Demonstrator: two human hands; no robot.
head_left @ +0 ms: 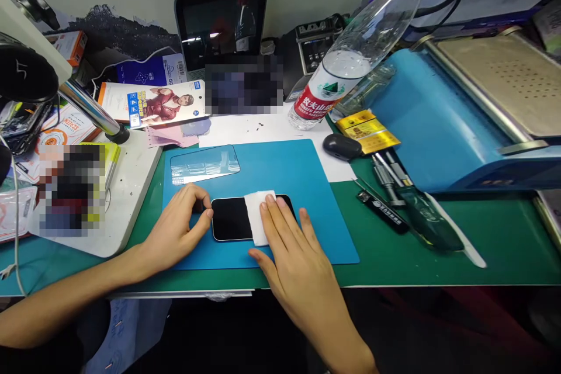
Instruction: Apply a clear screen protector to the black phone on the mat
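Observation:
A smartphone (231, 219) with a dark screen lies flat and sideways on the blue mat (307, 163). My left hand (175, 234) is closed at its left end, thumb and curled forefinger against the edge. Across the screen, right of its middle, lies a folded white wipe (255, 219). My right hand (298, 257) rests flat on that wipe, fingers stretched out, and covers part of the phone's right side. Behind the phone, a clear screen protector (205, 165) with a dark border lies on the mat.
A water bottle (339, 76) stands tilted in view behind the mat. To the right are a black mouse-shaped object (342, 147), a yellow packet (368, 131), several tools and a blue machine (429, 134). A white lamp base (140, 181) and boxes sit left.

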